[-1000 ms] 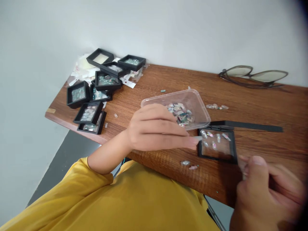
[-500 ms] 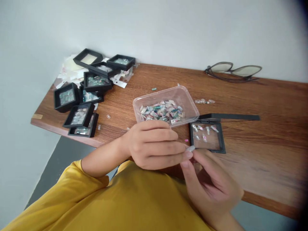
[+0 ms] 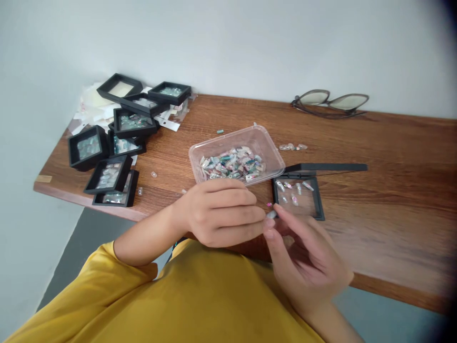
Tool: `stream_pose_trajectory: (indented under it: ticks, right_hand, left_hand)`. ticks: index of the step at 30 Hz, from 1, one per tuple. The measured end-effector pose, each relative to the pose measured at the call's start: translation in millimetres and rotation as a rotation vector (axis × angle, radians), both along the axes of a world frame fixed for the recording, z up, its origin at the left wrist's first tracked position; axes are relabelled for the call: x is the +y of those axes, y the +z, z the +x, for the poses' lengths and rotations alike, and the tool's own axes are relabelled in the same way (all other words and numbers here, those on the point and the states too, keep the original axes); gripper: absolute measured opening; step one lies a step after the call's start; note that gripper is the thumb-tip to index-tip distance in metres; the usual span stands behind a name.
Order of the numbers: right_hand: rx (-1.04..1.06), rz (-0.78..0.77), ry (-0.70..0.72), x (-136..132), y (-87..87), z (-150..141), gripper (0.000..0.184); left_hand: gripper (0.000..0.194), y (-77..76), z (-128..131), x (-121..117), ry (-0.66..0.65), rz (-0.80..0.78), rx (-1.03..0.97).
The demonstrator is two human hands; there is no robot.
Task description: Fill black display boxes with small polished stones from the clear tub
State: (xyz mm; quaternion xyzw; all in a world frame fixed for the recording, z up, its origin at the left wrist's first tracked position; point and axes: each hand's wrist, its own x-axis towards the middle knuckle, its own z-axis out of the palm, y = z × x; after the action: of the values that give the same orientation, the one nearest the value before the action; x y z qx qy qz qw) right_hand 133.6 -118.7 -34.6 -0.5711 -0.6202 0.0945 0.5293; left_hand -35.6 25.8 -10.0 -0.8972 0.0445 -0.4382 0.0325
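A pale, shiny false nail (image 3: 272, 215) sits at the meeting fingertips of both hands. My left hand (image 3: 224, 214) is closed, its fingers bent together and their tips at the nail. My right hand (image 3: 309, 259) pinches the same nail between thumb and forefinger. Just beyond them lies an open black display case (image 3: 319, 205), its lid raised, with several decorated false nails (image 3: 294, 200) on its clear film. Behind my left hand stands a clear plastic tub (image 3: 269, 150) holding a heap of mixed false nails (image 3: 232, 163). A small pink piece (image 3: 269, 204) rests beside the case.
Several black display cases (image 3: 134, 121) are piled at the left of the wooden table (image 3: 392, 200), over papers and clear bags. Eyeglasses (image 3: 330, 102) lie near the wall. Loose nails (image 3: 293, 147) lie behind the tub, and a green one (image 3: 220, 131) farther back.
The camera view has turned slightly, so the table things sit farther left in the picture. My fingers have shifted a little around the false nail, which remains between both hands.
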Motion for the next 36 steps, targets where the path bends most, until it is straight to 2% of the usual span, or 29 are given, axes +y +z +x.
stream_pose_trajectory:
  ticks: [8,15,19,22,26,28,31,36]
  right_hand:
    - [0.260,-0.133,0.211,1,-0.5,9,0.043]
    - [0.341,-0.194,0.340,1,-4.1,15,0.023]
    - [0.287,-0.201,0.377,1,-2.7,19,0.020]
    - [0.164,-0.176,0.303,1,-2.3,34,0.021]
    - [-0.079,-0.106,0.050,3,-10.3,73,0.049]
    - [-0.156,-0.146,-0.019,6,-18.1,95,0.042]
    - [-0.241,-0.266,0.016,9,-29.6,118,0.026]
    - [-0.314,-0.338,0.026,9,-36.6,129,0.032]
  left_hand:
    - [0.016,1.9,3,-7,-0.026,-0.024,-0.018]
    - [0.014,5.4,3,-8,-0.104,-0.100,0.043]
    - [0.015,1.9,7,-7,-0.151,-0.124,0.006]
    - [0.013,-0.4,9,-6,-0.114,-0.085,-0.019]
    - [0.013,-0.8,7,-1,-0.047,-0.078,-0.019]
    - [0.013,-0.8,5,2,-0.011,-0.090,-0.013]
    - [0.015,-1.8,2,7,0.060,-0.136,-0.020]
    - [0.017,-4.6,-1,13,0.125,-0.180,0.026]
